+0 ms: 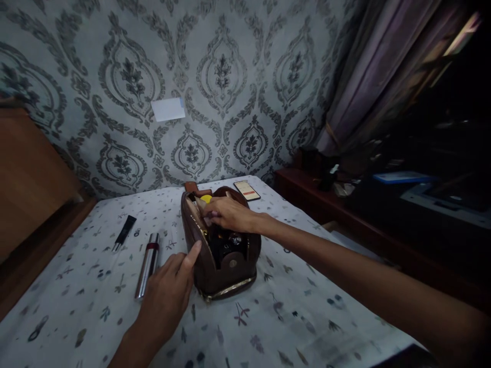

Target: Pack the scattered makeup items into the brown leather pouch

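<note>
A brown zip bag [226, 289] stands unzipped on the patterned white cloth, its gold-toothed zipper edges spread apart. My left hand [169, 289] is at the bag's left side, one digit stretched along the rim and the other fingers bent, seeming to hold the bag. Inside the opening, my right hand [229, 213] has its fingers bent together near the pale lining; whatever they grip is hidden. A yellow round item [206, 198] shows beyond those fingers. Dark, shiny items [230, 243] lie in the front of the bag, too dim to name.
Left of the bag lie a silver cylinder [149, 268] with a red band and a small black tube [125, 231]. A phone [247, 190] with a lit screen lies behind the bag. Wooden furniture [34, 179] borders the left, and a dark red ledge [307, 197] the right.
</note>
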Demonstrator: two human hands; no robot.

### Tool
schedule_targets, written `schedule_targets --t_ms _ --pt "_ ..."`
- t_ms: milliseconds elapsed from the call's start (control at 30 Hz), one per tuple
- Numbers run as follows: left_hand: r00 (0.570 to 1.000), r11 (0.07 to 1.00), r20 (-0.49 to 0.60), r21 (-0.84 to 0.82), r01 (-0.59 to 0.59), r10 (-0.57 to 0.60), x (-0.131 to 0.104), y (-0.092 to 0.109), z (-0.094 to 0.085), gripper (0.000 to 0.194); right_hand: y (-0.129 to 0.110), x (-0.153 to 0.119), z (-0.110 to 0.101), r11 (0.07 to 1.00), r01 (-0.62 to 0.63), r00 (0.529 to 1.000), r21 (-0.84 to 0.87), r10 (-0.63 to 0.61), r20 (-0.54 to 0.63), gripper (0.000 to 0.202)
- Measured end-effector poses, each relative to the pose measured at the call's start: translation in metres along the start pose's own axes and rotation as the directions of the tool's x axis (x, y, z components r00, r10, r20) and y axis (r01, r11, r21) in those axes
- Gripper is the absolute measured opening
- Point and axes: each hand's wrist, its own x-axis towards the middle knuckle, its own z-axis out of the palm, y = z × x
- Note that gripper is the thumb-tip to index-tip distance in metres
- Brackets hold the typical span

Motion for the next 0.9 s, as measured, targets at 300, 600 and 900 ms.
schedule_targets --t_ms 300,600,900 --pt "0.968 0.963 0.096 -0.122 0.242 -0.231 -0.021 -0.019 0.003 0.052 -0.009 -0.013 0.009 0.994 -0.078 0.99 0.076 0.086 -0.108 0.015" --pt "0.628 0.693 0.341 0.106 0.714 -0.699 -0.044 -0.065 -0.006 0.035 -0.039 -0.034 0.018 0.995 0.036 0.916 0.098 0.006 -0.402 0.015" --pt "0.409 0.476 0.496 0.01 0.88 -0.766 -0.053 -0.08 0.002 0.039 -0.11 -0.056 0.061 0.9 0.418 0.844 0.124 -0.334 -0.42 0.022"
